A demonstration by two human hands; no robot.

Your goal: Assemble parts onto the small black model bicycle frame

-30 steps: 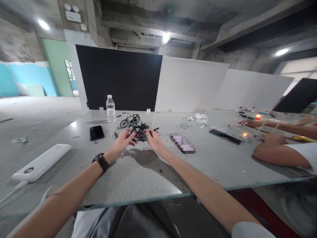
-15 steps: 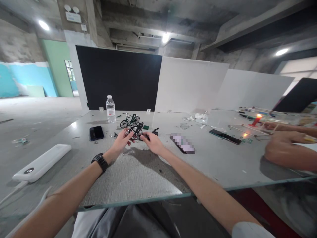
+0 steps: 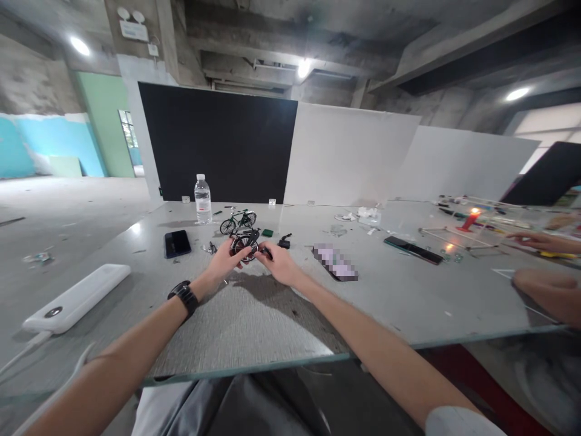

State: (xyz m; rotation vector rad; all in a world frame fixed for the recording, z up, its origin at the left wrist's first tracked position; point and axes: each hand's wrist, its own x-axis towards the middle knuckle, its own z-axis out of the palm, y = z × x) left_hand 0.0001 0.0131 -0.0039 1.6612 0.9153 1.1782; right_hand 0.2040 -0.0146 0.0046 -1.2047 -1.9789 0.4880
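Both hands, left hand (image 3: 226,260) and right hand (image 3: 278,263), pinch the model bicycle (image 3: 246,243) between them.

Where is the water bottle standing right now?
The water bottle stands upright at the far left of the table, in front of the black panel, just left of the finished model bicycle.

Small black model bicycle (image 3: 246,243), part-built, held upright just above the table
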